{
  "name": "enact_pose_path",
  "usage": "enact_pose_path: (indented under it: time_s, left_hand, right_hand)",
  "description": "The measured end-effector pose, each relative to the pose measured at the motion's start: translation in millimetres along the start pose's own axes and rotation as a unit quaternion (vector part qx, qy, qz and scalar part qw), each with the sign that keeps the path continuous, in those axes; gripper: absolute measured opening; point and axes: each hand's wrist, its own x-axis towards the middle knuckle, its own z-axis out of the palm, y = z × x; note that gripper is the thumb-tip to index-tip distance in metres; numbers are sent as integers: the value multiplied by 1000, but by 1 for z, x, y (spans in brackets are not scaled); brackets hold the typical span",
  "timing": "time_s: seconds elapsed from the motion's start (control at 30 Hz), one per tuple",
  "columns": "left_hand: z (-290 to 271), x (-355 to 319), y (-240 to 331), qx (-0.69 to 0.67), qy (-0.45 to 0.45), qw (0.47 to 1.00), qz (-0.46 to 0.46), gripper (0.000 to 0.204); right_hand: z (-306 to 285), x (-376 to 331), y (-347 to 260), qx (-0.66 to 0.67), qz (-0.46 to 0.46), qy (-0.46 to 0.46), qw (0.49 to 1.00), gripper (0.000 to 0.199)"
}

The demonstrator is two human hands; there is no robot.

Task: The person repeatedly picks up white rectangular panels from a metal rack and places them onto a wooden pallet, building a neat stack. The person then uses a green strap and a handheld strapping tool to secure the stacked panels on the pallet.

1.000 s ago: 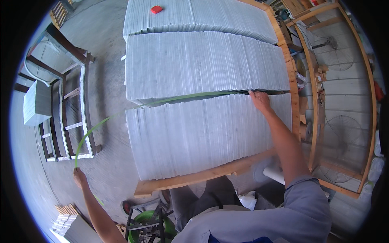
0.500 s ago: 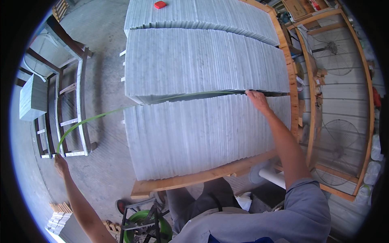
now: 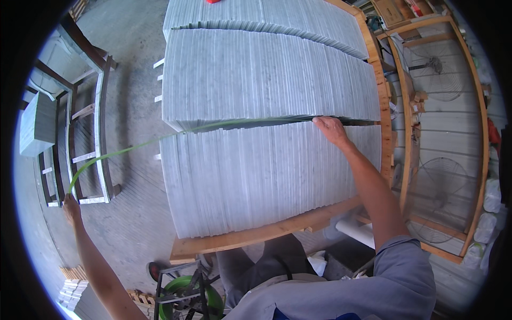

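A long green strapping band (image 3: 120, 151) runs from my left hand (image 3: 72, 209), over the floor, to the narrow gap between two rows of upright grey-white stone slabs. My left hand, stretched far out to the left, is closed on the band. At the right part of the gap, my right hand (image 3: 330, 129) is closed with its fingertips on the band, just above the near row of slabs (image 3: 266, 176). Beyond the gap stands the middle row (image 3: 266, 74), and behind it a far row (image 3: 272, 13). Where the band goes past my right hand is hidden.
A wooden frame (image 3: 261, 234) edges the slabs at front and right. Near my legs stands a wheeled cart with a green reel (image 3: 186, 301). Metal racks (image 3: 101, 133) stand at left; wood-framed fans (image 3: 437, 160) lie at right. A red object (image 3: 213, 1) rests on the far row.
My right hand has shifted slightly left along the gap. My left hand is a little farther left and up in the picture, still with the band. The view has tilted slightly.
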Motion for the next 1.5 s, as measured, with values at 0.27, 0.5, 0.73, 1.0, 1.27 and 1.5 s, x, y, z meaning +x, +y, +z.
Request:
enact_pose_path:
  time_s: [0.27, 0.5, 0.73, 1.0, 1.27, 1.5]
  left_hand:
    - [21, 15, 21, -32, 57, 998, 26, 36]
    - [20, 12, 78, -32, 69, 997, -28, 38]
    - [73, -26, 75, -14, 11, 1000, 3, 37]
    - [163, -101, 13, 77, -28, 997, -15, 33]
    - [218, -223, 76, -182, -165, 965, -95, 33]
    - [172, -290, 107, -537, -162, 790, -248, 25]
  right_hand:
    - [16, 5, -6, -51, 18, -1, 999, 41]
    - [28, 14, -12, -116, 88, -28, 989, 48]
    - [28, 13, -20, -95, 111, -11, 989, 48]
    - [41, 10, -26, -250, -1, 83, 965, 39]
    - [49, -16, -69, -213, -93, 219, 948, 23]
    - [76, -58, -216, 223, 89, -23, 971, 27]
